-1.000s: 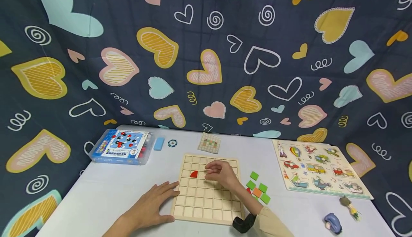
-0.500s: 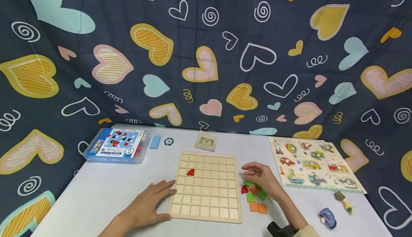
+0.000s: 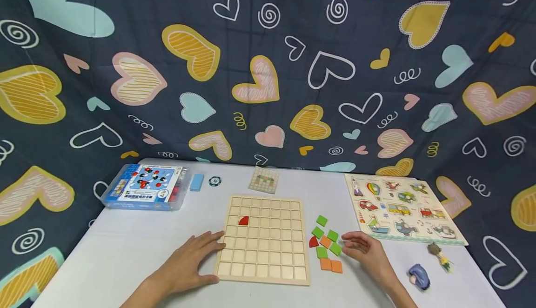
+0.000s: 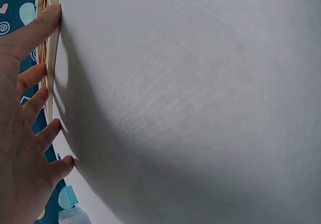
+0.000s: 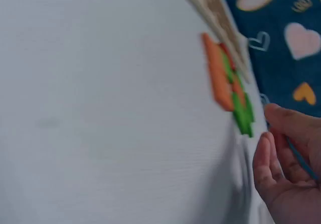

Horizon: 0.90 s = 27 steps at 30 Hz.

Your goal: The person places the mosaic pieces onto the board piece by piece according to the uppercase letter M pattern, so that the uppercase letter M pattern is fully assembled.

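Right hand (image 3: 364, 247) now off the tiles (image 3: 326, 245), at their 3 o'clock, fingers loose, empty. Left hand (image 3: 190, 264) still flat, fingers straight, touching board (image 3: 263, 238) at 9 o'clock.

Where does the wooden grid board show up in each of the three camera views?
Head: the wooden grid board lies centre-low on the white table, the left hand resting flat against its left edge.
Left wrist: only its thin edge shows at top left, with fingertips touching it.
Right wrist: a blurred edge at top centre, beyond the loose tiles.
Shared landmark: the white table.
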Available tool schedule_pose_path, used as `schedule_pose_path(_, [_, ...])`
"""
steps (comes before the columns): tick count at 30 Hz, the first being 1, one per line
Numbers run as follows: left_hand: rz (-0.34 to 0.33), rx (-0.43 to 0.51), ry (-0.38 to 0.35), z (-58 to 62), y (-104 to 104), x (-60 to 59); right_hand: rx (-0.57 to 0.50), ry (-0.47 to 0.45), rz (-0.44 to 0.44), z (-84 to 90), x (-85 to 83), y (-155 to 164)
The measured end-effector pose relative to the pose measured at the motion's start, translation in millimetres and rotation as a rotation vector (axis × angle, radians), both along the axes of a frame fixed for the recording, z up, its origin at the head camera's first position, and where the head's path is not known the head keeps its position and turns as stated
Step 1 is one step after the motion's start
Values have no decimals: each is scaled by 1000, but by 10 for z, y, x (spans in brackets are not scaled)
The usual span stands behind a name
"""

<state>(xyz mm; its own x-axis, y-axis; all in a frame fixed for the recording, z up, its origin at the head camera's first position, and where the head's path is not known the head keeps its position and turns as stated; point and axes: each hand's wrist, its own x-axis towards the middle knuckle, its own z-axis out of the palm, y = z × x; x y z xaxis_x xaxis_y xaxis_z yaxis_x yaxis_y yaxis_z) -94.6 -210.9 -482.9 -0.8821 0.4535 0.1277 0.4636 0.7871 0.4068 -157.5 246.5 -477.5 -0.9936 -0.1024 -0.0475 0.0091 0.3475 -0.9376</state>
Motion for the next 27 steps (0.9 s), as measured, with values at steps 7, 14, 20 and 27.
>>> schedule_pose_path(7, [6, 5, 7, -8, -11, 6, 20, -28, -64, -119, 50, -70])
schedule_pose_path(14, [2, 7, -19, 9, 0, 1, -11, -59, -107, -126, 23, -94])
schedule_pose_path(20, [6, 10, -31, 15, -2, 10, 20, -48, -95, -129, 13, -77])
schedule_pose_path(27, [4, 7, -20, -2, -5, 3, 27, -12, 1, -148, -2, 7])
